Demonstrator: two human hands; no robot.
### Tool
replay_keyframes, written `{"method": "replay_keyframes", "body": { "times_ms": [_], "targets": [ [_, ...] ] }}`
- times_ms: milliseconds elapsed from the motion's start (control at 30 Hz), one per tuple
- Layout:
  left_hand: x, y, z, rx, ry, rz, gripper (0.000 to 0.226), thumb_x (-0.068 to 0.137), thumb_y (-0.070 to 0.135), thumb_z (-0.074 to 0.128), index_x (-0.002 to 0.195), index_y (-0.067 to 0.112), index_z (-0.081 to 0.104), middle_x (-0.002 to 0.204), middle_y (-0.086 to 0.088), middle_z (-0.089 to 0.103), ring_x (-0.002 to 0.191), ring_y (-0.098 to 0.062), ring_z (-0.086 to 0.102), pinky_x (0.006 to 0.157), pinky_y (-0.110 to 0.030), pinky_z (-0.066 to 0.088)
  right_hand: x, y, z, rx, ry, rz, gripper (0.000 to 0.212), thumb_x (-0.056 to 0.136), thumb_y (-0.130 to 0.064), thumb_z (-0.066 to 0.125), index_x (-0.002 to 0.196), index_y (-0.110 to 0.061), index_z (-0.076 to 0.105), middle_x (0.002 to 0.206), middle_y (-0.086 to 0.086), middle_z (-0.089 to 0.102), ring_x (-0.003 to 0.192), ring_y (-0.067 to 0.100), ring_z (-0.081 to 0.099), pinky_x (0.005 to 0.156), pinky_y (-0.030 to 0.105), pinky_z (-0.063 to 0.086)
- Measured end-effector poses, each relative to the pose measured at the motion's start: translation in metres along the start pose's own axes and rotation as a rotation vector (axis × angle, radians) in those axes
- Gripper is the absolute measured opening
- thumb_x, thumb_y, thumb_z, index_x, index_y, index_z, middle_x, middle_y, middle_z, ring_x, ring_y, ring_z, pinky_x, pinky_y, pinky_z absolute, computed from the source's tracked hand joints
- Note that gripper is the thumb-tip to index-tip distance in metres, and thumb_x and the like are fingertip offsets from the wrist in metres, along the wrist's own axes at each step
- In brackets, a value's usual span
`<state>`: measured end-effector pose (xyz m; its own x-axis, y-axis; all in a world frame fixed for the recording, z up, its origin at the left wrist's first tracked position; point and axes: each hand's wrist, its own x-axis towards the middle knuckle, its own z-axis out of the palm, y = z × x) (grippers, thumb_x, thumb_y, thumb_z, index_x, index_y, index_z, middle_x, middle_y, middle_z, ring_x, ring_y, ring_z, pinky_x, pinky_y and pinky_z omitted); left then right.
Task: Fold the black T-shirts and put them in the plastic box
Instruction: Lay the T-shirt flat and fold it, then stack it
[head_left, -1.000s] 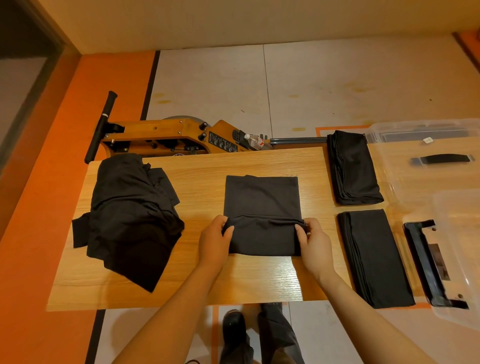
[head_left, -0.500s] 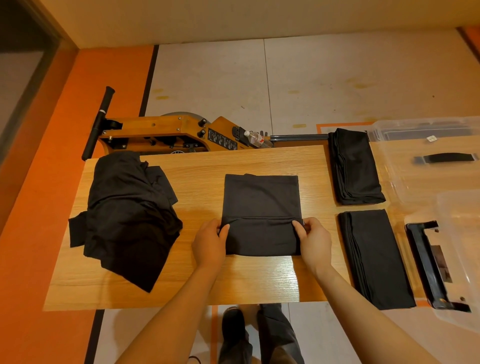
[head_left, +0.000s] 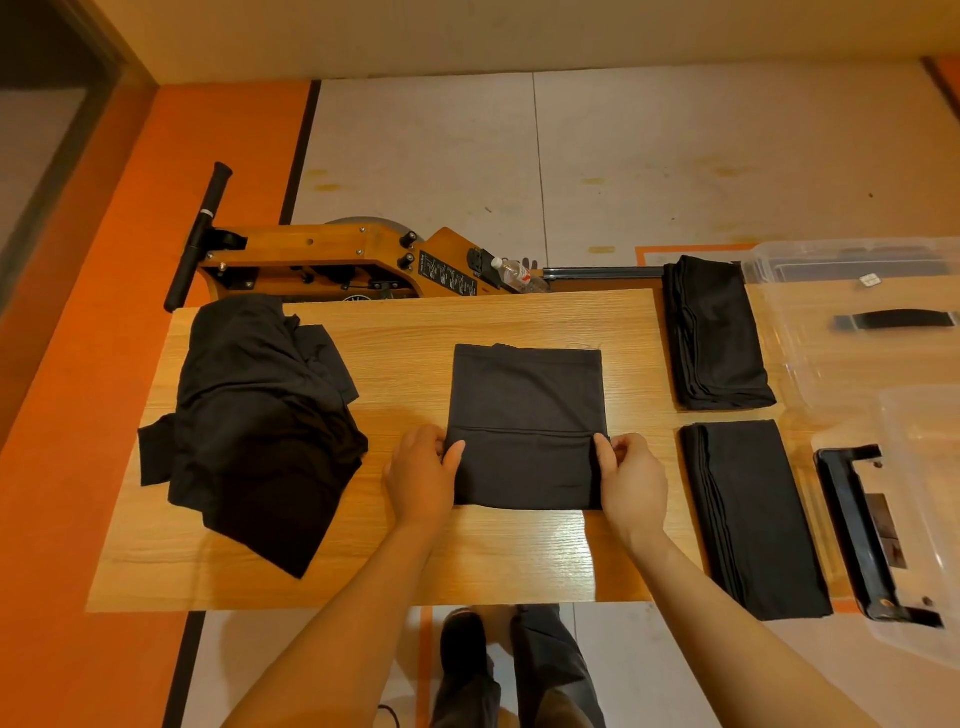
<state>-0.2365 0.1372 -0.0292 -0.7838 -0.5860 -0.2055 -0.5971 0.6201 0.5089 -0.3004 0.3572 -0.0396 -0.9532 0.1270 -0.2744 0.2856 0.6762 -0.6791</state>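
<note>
Pinching the half-folded T-shirt (head_left: 524, 426) mid-table, left hand (head_left: 421, 478) and right hand (head_left: 631, 483) grip its side edges. 2 folded stacks (head_left: 748, 509) wait near the right edge, unboxed; a crumpled pile (head_left: 254, 431) sits left; the plastic box (head_left: 924, 519) lies right.

I see 2 bare forearms reaching in from 6 o'clock toward 12. My left hand (head_left: 422, 475) and right hand (head_left: 632, 483) sit level, well apart, thumbs pointing inward, fingers curled in a pinch.
</note>
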Motion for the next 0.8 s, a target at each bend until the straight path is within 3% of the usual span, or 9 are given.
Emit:
{"method": "replay_keyframes", "body": {
  "times_ms": [100,167,233,300,400,533,667,800],
  "targets": [
    [-0.004,-0.002,0.001,0.077,0.119,0.117,0.02,0.09,0.032,0.064,0.1,0.016,0.058,0.098,-0.001,0.056,0.093,-0.019,0.052,0.081,-0.032,0.038,-0.012,-0.001,-0.002,-0.088,0.133,-0.145,0.03,0.098,-0.03,0.056,0.121,-0.01,0.056,0.107,0.001,0.059,0.091,0.013,0.056,0.075,0.027,0.046],
    [-0.011,-0.003,0.003,0.144,0.102,0.287,0.013,0.088,0.026,0.066,0.095,0.018,0.059,0.096,0.001,0.056,0.09,-0.019,0.053,0.08,-0.033,0.038,-0.019,0.004,-0.001,-0.25,0.182,-0.367,0.026,0.094,-0.022,0.062,0.117,-0.01,0.06,0.116,0.007,0.059,0.104,0.02,0.055,0.089,0.032,0.043],
    [-0.016,-0.005,0.008,0.235,0.05,0.425,0.017,0.084,0.024,0.071,0.1,0.022,0.064,0.103,0.003,0.06,0.097,-0.018,0.058,0.085,-0.035,0.044,-0.023,0.009,0.001,-0.323,0.116,-0.535,0.024,0.094,-0.02,0.061,0.116,-0.011,0.063,0.128,0.007,0.057,0.117,0.023,0.052,0.101,0.034,0.037],
    [-0.019,-0.007,0.014,0.317,0.002,0.519,0.035,0.08,0.027,0.076,0.114,0.023,0.066,0.12,0.004,0.062,0.113,-0.017,0.059,0.092,-0.036,0.046,-0.027,0.014,0.007,-0.389,0.026,-0.633,0.033,0.097,-0.029,0.053,0.124,-0.011,0.062,0.139,0.008,0.052,0.129,0.025,0.047,0.109,0.035,0.032],
    [-0.02,-0.011,0.02,0.455,-0.11,0.593,0.057,0.087,0.039,0.066,0.138,0.021,0.05,0.147,-0.002,0.045,0.138,-0.019,0.039,0.107,-0.038,0.037,-0.028,0.022,0.018,-0.566,-0.1,-0.653,0.058,0.099,-0.048,0.035,0.143,-0.012,0.046,0.155,0.009,0.037,0.145,0.024,0.027,0.117,0.039,0.019],
    [-0.021,-0.015,0.019,0.563,-0.168,0.587,0.069,0.089,0.052,0.055,0.148,0.023,0.035,0.156,-0.01,0.028,0.144,-0.028,0.027,0.109,-0.047,0.034,-0.024,0.033,0.022,-0.711,-0.192,-0.626,0.07,0.1,-0.059,0.021,0.155,-0.015,0.022,0.164,0.007,0.014,0.151,0.02,0.002,0.122,0.04,0.004],
    [-0.019,-0.022,0.018,0.6,-0.207,0.575,0.068,0.092,0.059,0.035,0.151,0.027,0.022,0.159,-0.012,0.019,0.146,-0.031,0.02,0.11,-0.05,0.029,-0.023,0.034,0.018,-0.783,-0.236,-0.616,0.071,0.101,-0.062,0.018,0.157,-0.018,0.015,0.165,0.006,0.007,0.152,0.021,-0.003,0.12,0.043,-0.001],
    [-0.017,-0.017,0.014,0.592,-0.273,0.561,0.071,0.09,0.064,0.013,0.152,0.029,0.02,0.16,-0.01,0.015,0.147,-0.03,0.016,0.111,-0.051,0.027,-0.018,0.033,0.012,-0.785,-0.261,-0.633,0.072,0.1,-0.062,0.017,0.156,-0.017,0.02,0.164,0.006,0.013,0.151,0.022,0.004,0.119,0.045,0.002]
  ]
}}
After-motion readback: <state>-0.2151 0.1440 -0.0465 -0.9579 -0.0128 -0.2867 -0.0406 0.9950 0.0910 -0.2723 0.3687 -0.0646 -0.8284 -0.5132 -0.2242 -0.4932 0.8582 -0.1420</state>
